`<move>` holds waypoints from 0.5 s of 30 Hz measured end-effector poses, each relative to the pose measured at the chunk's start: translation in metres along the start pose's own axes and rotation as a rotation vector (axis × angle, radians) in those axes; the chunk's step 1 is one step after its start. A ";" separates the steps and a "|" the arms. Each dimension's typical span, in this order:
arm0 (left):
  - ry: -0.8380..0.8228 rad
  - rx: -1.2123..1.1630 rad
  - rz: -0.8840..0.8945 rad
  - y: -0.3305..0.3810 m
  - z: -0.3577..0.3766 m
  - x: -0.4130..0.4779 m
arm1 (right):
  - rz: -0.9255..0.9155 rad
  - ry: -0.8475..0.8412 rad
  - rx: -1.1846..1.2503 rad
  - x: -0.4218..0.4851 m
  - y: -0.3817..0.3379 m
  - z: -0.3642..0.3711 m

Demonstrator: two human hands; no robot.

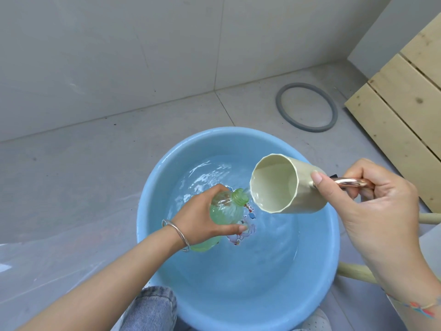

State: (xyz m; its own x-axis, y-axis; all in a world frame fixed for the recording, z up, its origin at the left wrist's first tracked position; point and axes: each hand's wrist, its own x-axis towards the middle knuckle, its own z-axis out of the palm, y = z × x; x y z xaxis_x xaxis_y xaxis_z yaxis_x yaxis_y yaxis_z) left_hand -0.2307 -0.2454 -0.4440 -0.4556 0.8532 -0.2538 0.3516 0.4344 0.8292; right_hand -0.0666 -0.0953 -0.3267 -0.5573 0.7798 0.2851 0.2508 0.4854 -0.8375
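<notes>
Green, clear plastic: the bottle [228, 212] sits in the left hand [202, 219], whose fingers [216, 188] curl over its shoulder while the thumb closes round from the near side, a firm grip just below the threaded neck. It leans with its open mouth toward 1 o'clock, held above the rippled water near the middle of the blue basin [152, 192]. The left forearm comes in from 7 o'clock, a thin metal bangle [177, 231] on the wrist. At the basin's 3 o'clock edge the right hand [381, 206] grips the shiny handle [350, 182] of the cream cup [281, 185], fingers wrapped round it and thumb lying along the cup's wall. The cup is tipped on its side, mouth toward 9 o'clock, its lower lip just beside the bottle's mouth. On the tiled floor, at 1 o'clock from the basin, lies a grey ring [306, 107]; pale wood planks [401, 115] stand at 2 o'clock.
</notes>
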 end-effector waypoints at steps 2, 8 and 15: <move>-0.001 0.005 0.000 0.000 0.000 0.000 | -0.018 -0.006 -0.008 0.000 0.000 0.001; -0.006 -0.002 -0.004 -0.001 0.001 0.000 | -0.084 -0.010 -0.094 -0.001 0.001 0.002; -0.003 0.007 -0.004 -0.002 0.002 0.000 | -0.132 -0.012 -0.132 -0.001 0.000 0.003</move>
State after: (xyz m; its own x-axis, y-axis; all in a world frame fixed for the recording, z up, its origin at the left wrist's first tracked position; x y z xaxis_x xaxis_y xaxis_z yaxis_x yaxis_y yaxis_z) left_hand -0.2294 -0.2461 -0.4468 -0.4545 0.8523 -0.2588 0.3554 0.4399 0.8247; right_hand -0.0681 -0.0968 -0.3284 -0.6015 0.7014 0.3823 0.2757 0.6314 -0.7248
